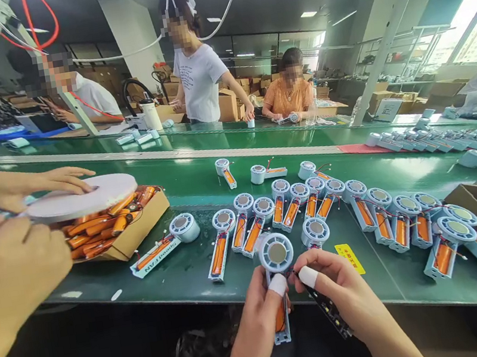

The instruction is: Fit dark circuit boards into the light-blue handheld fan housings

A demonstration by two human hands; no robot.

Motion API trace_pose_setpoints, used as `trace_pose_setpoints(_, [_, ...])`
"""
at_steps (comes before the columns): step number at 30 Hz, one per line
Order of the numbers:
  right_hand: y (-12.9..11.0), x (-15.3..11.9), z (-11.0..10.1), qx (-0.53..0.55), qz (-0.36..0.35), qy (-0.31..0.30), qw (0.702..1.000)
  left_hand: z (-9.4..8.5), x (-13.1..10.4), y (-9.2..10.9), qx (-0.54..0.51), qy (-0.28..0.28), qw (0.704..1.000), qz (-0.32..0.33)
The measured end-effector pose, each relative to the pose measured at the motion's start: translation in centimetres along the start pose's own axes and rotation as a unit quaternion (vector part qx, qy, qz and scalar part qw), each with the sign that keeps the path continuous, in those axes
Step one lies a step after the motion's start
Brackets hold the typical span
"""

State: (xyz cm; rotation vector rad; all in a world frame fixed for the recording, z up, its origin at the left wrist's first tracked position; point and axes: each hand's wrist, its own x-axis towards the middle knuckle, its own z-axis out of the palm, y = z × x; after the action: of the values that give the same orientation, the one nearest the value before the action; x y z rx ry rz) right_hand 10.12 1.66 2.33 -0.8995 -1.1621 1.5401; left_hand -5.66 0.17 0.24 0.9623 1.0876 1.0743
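My left hand (260, 314) is closed round a light blue fan housing (276, 252) with a round grey disc in its head and an orange battery in its handle. My right hand (344, 291) pinches a thin black circuit board (331, 311) at its upper end, close to the neck of the housing. White covers are on both thumbs. Dark thin wires run between the fingertips, too small to trace. Just beyond stands another housing (314, 231), and several more with orange batteries lie on the green bench (191, 282).
At the left, another person's hands (53, 183) are by a white disc (87, 196) on a cardboard box (138, 230) of orange batteries. A box of small parts (473, 201) sits right. A yellow label (349, 258) lies nearby. People sit and stand across the bench.
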Motion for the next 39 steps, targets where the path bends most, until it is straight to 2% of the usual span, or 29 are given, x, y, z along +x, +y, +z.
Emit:
trace_pose_setpoints(3, [0.2, -0.3, 0.1, 0.031, 0.004, -0.01, 0.999, -0.1, -0.1, 0.1, 0.076, -0.05, 0.995, 0.045])
trace_pose_setpoints(5, [0.2, -0.7, 0.1, 0.017, -0.003, -0.009, 1.0, -0.3, 0.1, -0.1, 0.105, -0.053, 0.991, 0.069])
trace_pose_setpoints(11, [-0.4, -1.9, -0.3, -0.178, -0.034, 0.024, 0.983, -1.2, 0.6, -0.3, 0.15, -0.04, 0.985, 0.079])
trace_pose_setpoints(15, [0.1, -1.9, -0.2, -0.256, -0.06, 0.096, 0.96, -1.4, 0.6, 0.1, 0.161, -0.024, 0.983, 0.082])
trace_pose_setpoints(18, [0.6, -1.6, -0.2, -0.377, -0.085, 0.137, 0.912, -1.1, 0.5, 0.0, 0.156, 0.011, 0.984, 0.084])
trace_pose_setpoints(21, [0.3, -1.3, -0.4, -0.53, -0.106, 0.113, 0.833, -0.9, 0.4, -0.2, 0.143, 0.045, 0.986, 0.075])
trace_pose_setpoints(24, [-1.1, -1.2, -0.4, -0.648, -0.089, 0.031, 0.756, -0.7, 0.3, -0.3, 0.127, 0.067, 0.987, 0.066])
trace_pose_setpoints(26, [-2.3, -1.2, -0.1, -0.672, -0.074, -0.063, 0.734, -0.6, 0.2, -0.2, 0.103, 0.072, 0.99, 0.058])
trace_pose_setpoints(28, [-3.1, -1.2, 0.3, -0.647, -0.076, -0.151, 0.744, -0.3, 0.0, 0.1, 0.064, 0.072, 0.995, 0.041])
trace_pose_setpoints(31, [-3.2, -1.0, 0.9, -0.542, -0.079, -0.209, 0.81, -0.1, -0.1, 0.6, 0.009, 0.066, 0.998, 0.003])
trace_pose_setpoints(35, [-1.2, -0.8, 1.5, -0.34, 0.011, -0.174, 0.924, -0.1, 0.0, 0.8, -0.042, 0.051, 0.997, -0.035])
trace_pose_setpoints(37, [0.1, -0.8, 1.8, -0.249, 0.058, -0.13, 0.958, -0.2, 0.1, 0.7, -0.1, 0.018, 0.994, -0.038])
trace_pose_setpoints(39, [1.3, -0.8, 1.9, -0.187, 0.083, -0.085, 0.975, -0.2, 0.1, 0.4, -0.162, -0.018, 0.986, -0.032])
